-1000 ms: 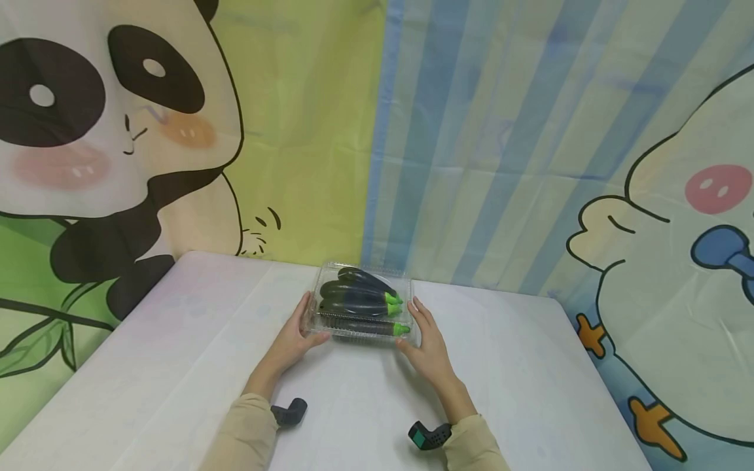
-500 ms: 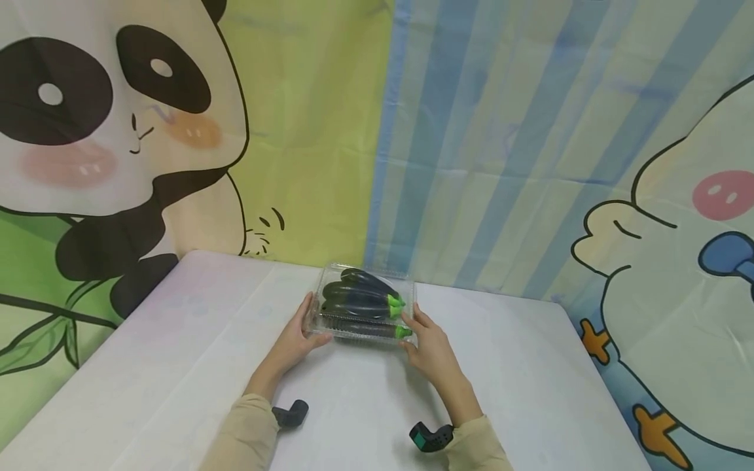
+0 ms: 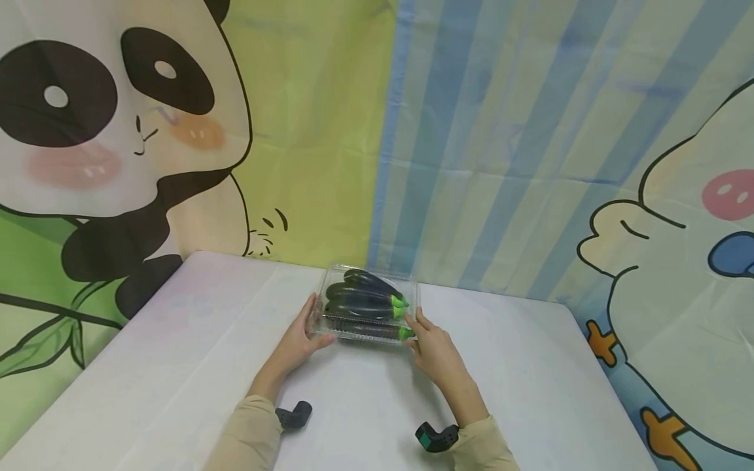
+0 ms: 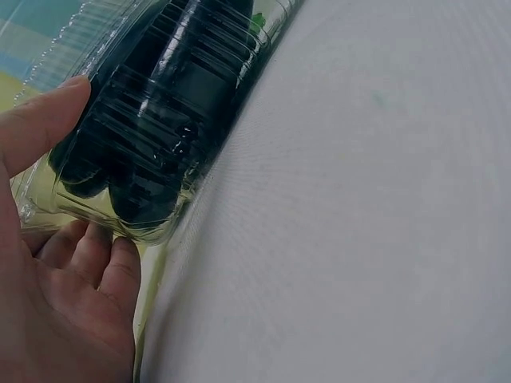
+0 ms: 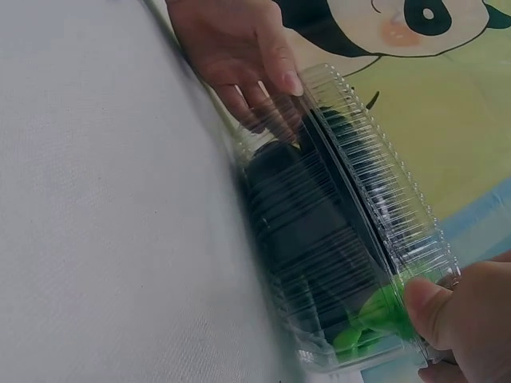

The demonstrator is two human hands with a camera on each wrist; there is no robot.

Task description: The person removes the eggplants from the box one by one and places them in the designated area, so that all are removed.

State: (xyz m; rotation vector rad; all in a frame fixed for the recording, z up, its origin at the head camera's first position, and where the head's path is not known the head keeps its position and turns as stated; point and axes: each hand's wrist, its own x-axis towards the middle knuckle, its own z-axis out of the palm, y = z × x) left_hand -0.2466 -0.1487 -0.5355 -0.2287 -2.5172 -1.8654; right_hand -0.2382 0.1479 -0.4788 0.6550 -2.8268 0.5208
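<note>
A clear plastic clamshell box (image 3: 408, 282) with a ribbed rim lies near the far edge of the table. Several dark purple eggplants (image 3: 360, 305) with bright green stem ends fill it, seen through the plastic. My left hand (image 3: 294, 341) holds the box's left end, thumb at the near side. In the left wrist view, that hand's fingers (image 4: 120, 275) curl at the box end. My right hand (image 3: 440, 356) pinches the near right corner. The right wrist view shows its thumb (image 5: 427, 303) on the rim beside the green stems; its other fingers are mostly hidden.
The white-covered table (image 3: 194, 379) stretches to both sides of the box and toward me. Behind it hangs a printed curtain (image 3: 318, 131) with a panda on the left and a white cartoon figure on the right. Each wrist carries a dark camera mount (image 3: 437, 437).
My right hand has shifted from lying along the box's right side to pinching its near right corner. The left hand keeps its hold. Everything sits slightly further right in the head view.
</note>
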